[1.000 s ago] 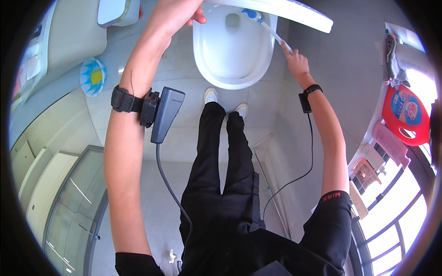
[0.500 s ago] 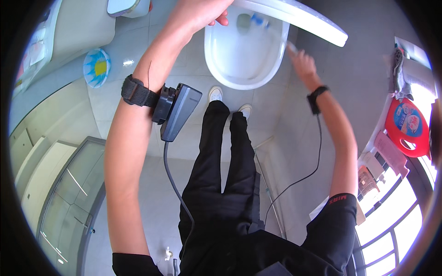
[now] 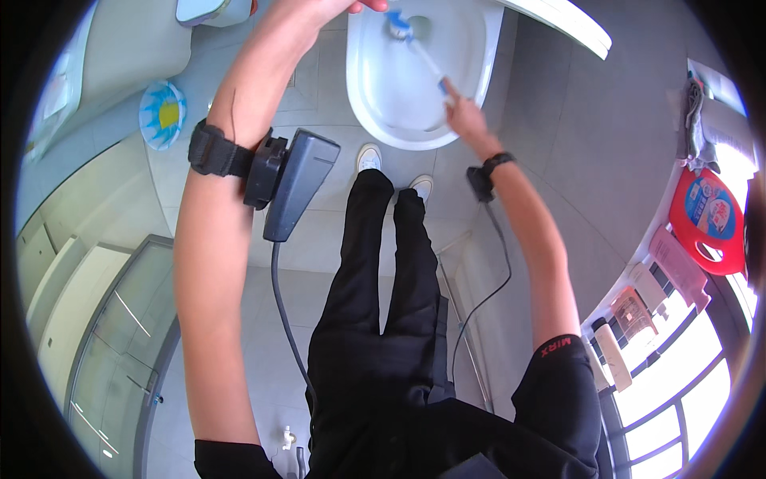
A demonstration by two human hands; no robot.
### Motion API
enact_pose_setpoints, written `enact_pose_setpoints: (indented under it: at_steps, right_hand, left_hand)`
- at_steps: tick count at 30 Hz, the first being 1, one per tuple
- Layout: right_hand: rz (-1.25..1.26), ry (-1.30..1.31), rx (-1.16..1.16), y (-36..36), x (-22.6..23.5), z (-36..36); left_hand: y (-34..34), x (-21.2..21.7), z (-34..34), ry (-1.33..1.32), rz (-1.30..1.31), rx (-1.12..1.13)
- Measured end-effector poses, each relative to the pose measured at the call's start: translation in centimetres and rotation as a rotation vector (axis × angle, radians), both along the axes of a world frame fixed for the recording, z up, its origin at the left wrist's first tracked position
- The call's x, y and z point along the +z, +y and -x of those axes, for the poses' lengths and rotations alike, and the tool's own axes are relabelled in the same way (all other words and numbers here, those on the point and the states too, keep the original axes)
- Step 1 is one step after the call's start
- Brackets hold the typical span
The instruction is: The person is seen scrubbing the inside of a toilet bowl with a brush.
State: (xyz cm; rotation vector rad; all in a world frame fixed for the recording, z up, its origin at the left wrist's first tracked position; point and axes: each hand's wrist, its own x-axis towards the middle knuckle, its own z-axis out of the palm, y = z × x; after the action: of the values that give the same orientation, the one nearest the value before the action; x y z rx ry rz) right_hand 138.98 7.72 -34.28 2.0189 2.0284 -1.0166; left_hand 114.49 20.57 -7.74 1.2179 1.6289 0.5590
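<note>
The white toilet bowl stands at the top middle, with a small pool of water inside. My right hand is closed around the handle of a toilet brush, white with blue parts. The brush slants up and left into the bowl, its blue-and-white head against the inner left wall near the water. At the top edge my left hand is mostly cut off. Its few visible fingertips hang over the bowl's left rim, and whatever it touches lies outside the picture. The raised white toilet seat or lid juts out at the upper right.
A blue-and-white waste bin stands left on the tiled floor. At the right, a red detergent jug, a grey cloth and bottles line the window ledge. Black devices are strapped to both my wrists, with cables trailing down. A glass door is lower left.
My right hand has moved left over the bowl, carrying the brush head leftward from the back of the bowl. My left hand has shifted up and left, further out of view.
</note>
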Motion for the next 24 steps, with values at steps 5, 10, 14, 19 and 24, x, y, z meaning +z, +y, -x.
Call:
enact_pose_setpoints:
  at_steps: [5,10,14,19,24]
  right_hand:
    - [-0.068,0.317,-0.171,-8.6,-0.8,0.5]
    - [0.209,0.251,0.076,-14.0,5.1,-2.2]
    - [0.268,-0.218,0.310,-12.7,8.4,-6.1]
    - [-0.045,-0.575,0.376,-6.3,7.2,-11.6]
    - [-0.312,-0.686,0.498,4.5,3.2,-11.6]
  left_hand:
    - [0.2,-0.5,-0.9,0.027,0.010,0.022]
    - [-1.6,1.1,-1.1,-0.025,-0.051,0.072]
    - [-2.0,0.1,-0.6,-0.015,-0.009,0.068]
    - [-3.6,-2.9,0.3,0.002,0.004,-0.040]
    - [-4.6,-2.7,-0.4,0.029,0.039,0.006]
